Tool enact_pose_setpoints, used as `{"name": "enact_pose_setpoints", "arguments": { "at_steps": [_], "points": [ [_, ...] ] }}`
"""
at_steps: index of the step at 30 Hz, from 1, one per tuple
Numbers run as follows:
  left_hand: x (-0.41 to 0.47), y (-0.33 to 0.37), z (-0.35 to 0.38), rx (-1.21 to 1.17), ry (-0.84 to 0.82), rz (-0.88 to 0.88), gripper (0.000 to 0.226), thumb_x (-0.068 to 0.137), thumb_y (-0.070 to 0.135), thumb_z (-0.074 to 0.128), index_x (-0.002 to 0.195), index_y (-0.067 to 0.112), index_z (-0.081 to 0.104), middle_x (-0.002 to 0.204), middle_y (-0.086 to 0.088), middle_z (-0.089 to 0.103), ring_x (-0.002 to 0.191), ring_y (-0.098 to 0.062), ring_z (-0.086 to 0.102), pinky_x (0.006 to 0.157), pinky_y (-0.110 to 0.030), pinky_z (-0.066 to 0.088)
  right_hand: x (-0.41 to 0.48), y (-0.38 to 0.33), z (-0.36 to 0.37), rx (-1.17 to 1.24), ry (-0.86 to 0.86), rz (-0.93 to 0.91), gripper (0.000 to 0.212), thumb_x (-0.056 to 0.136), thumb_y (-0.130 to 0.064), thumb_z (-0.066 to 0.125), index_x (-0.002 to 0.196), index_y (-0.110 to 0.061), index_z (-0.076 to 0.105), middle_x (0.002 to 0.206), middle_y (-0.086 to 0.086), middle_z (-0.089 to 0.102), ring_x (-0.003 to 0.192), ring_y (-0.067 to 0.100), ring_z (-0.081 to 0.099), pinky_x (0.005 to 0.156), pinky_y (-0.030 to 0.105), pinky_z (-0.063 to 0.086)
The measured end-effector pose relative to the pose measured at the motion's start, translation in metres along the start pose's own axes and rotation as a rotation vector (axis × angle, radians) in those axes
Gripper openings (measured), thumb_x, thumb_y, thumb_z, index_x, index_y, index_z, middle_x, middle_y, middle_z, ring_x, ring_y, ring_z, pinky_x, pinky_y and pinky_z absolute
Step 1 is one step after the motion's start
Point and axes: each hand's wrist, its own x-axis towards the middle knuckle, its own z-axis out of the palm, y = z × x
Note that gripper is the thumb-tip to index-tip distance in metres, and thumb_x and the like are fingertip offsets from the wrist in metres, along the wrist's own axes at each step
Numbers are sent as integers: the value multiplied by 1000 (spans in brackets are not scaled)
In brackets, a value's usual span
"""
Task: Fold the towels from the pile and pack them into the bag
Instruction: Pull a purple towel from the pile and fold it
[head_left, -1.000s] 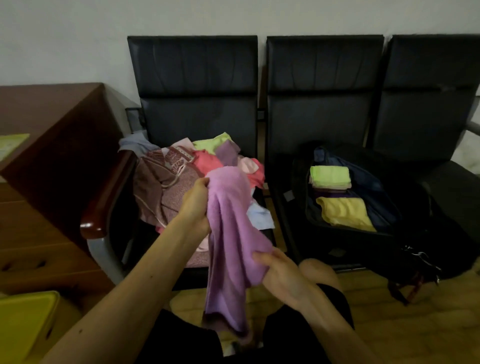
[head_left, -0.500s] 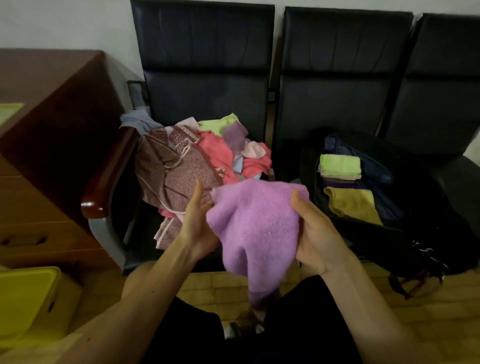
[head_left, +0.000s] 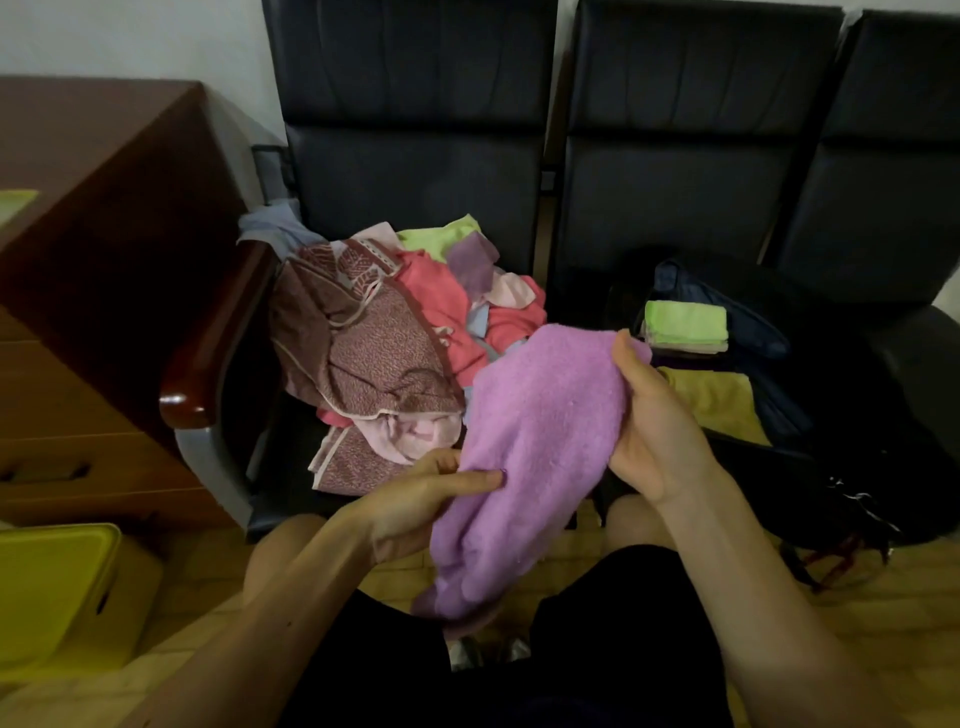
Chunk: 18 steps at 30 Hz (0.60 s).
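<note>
While my left hand (head_left: 415, 504) pinches the purple towel (head_left: 540, 415) low and my right hand (head_left: 660, 415) grips its top, the bag (head_left: 841, 467) lies rightward.

Lilac fluffy terry towel (head_left: 540, 415): plain, one shade.
Pile: big maroon-brown woven towel (head_left: 374, 353) w/ fine speckle, leaf-print border, pale pink trim; plain coral-pink towel (head_left: 441, 301); lime-green cloth (head_left: 441, 234); dusty-purple cloth (head_left: 470, 260); grey-blue cloth (head_left: 275, 223).
Black soft bag (head_left: 779, 467), navy lining; holds folded lime-green towel (head_left: 685, 322) + folded mustard-yellow towel (head_left: 711, 395).
Black leather chairs (head_left: 410, 156).
Red-brown wooden desk (head_left: 104, 208).
Yellow plastic box (head_left: 52, 587).
</note>
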Motion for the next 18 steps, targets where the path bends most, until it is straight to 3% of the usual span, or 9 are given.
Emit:
{"name": "enact_pose_setpoints", "arguments": {
  "at_steps": [3, 7, 9, 12, 15, 17, 18],
  "points": [
    [1, 0, 5, -31, 77, 85, 22, 84, 10, 72, 98, -7, 68, 92, -21, 71, 81, -25, 70, 71, -31, 59, 6, 3, -7, 11, 27, 16, 37, 93, -43, 55, 105, -13, 71, 108, 8, 74, 99, 22, 71, 84, 38, 55],
    [2, 13, 16, -88, 157, 186, 17, 82, 11, 64, 88, -4, 69, 77, -16, 72, 68, -20, 69, 58, -27, 56, -2, 31, -11, -9, -80, 193, 70, 88, -62, 46, 118, -2, 66, 115, 18, 71, 110, 29, 67, 96, 44, 50],
    [2, 24, 19, -135, 204, 204, 20, 79, 15, 65, 86, -4, 68, 75, -18, 70, 68, -21, 69, 59, -27, 58, -13, 51, -16, -120, -125, 303, 57, 78, -56, 53, 112, -10, 63, 98, 7, 76, 93, 22, 72, 86, 39, 55],
    [2, 40, 18, -168, 253, 186, 22, 82, 17, 65, 84, -5, 65, 69, -17, 68, 64, -21, 68, 57, -27, 58, -26, 62, -21, -287, -154, 346, 16, 83, -24, 59, 94, -14, 65, 81, 2, 75, 76, 17, 71, 78, 36, 56],
    [1, 46, 11, -154, 302, 171, 15, 86, 11, 65, 81, -2, 66, 64, -15, 67, 61, -22, 68, 54, -27, 57, -20, 52, -22, -331, -84, 248, 17, 83, -19, 65, 86, -7, 77, 94, 15, 75, 80, 20, 71, 80, 33, 56],
    [-2, 50, 7, -145, 304, 176, 10, 79, 5, 68, 88, 0, 68, 74, -17, 70, 72, -28, 69, 59, -33, 60, -17, 40, -19, -346, -14, 134, 15, 92, -16, 61, 95, -5, 72, 86, 8, 77, 75, 11, 72, 69, 20, 56],
    [-3, 50, 3, -154, 276, 182, 21, 75, 2, 69, 96, 2, 68, 84, -19, 71, 80, -31, 71, 64, -38, 61, -16, 34, -17, -341, -3, 96, 12, 94, -15, 59, 95, -7, 69, 78, 2, 77, 70, 7, 72, 63, 17, 56]
  ]
}}
